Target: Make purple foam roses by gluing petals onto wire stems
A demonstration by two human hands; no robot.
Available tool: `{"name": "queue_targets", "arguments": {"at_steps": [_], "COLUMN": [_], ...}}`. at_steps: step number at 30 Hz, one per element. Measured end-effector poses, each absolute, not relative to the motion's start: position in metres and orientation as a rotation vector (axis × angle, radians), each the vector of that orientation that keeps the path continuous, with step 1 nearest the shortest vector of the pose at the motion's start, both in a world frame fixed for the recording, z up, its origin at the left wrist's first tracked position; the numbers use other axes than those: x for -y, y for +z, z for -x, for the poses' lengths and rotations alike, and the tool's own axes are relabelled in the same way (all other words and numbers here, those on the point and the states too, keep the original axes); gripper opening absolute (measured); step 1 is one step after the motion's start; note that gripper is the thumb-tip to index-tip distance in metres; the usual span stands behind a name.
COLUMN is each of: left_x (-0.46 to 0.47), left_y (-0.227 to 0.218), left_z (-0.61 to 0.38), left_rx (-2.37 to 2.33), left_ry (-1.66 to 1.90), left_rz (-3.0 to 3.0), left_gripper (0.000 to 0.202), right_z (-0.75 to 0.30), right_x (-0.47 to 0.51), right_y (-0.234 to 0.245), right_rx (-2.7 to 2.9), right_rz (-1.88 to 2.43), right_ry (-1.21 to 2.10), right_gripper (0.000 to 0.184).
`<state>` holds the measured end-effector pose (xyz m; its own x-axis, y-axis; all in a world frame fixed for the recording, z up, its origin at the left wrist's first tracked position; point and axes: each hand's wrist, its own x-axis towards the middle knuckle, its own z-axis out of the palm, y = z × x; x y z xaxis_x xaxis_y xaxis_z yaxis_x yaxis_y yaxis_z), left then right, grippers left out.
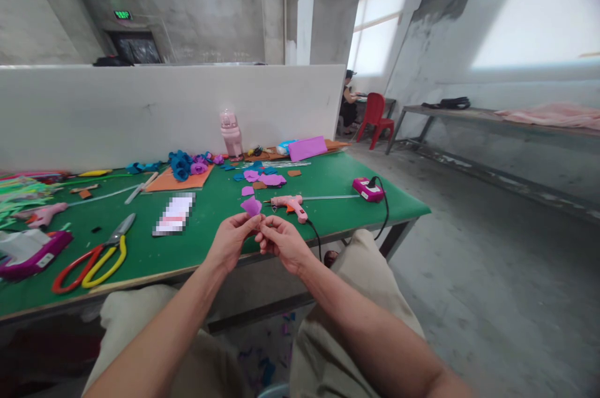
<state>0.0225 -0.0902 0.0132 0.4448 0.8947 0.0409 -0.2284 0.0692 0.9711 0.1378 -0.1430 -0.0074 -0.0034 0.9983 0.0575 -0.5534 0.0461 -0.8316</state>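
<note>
A small purple paper petal (252, 205) stands up from the fingers of my left hand (230, 237), which are pinched on its lower edge. My right hand (283, 242) meets the left at the petal's base, its thumb and fingertips pressed together; whatever lies between them is hidden. Just beyond my right hand a pink glue gun (291, 203) lies on its side with a clear glue stick in its back. Loose purple petals (272, 180) and brown scraps (294, 173) are scattered behind the petal I hold.
On the green table (140, 254) are red-and-yellow-handled scissors (100, 257), a phone (174, 213), and blue and purple paper flowers (182, 165) on an orange sheet. A magenta power strip (368, 189) sits at right, its cable hanging over the edge. A pink bottle (230, 134) stands against the white partition (178, 107).
</note>
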Motion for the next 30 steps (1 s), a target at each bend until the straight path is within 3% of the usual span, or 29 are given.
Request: {"name": "queue_targets", "arguments": {"at_steps": [30], "left_x": [0.0924], "left_y": [0.0133], "left_z": [-0.0247], "left_rx": [-0.767], "left_ry": [1.053], "left_rz": [-1.17], "left_gripper": [0.019], "right_z": [-0.1366], "right_x": [0.1412], "right_y": [-0.0124], "right_rx": [0.765], "right_rz": [0.783], "right_ry": [1.431], "right_gripper": [0.032]}}
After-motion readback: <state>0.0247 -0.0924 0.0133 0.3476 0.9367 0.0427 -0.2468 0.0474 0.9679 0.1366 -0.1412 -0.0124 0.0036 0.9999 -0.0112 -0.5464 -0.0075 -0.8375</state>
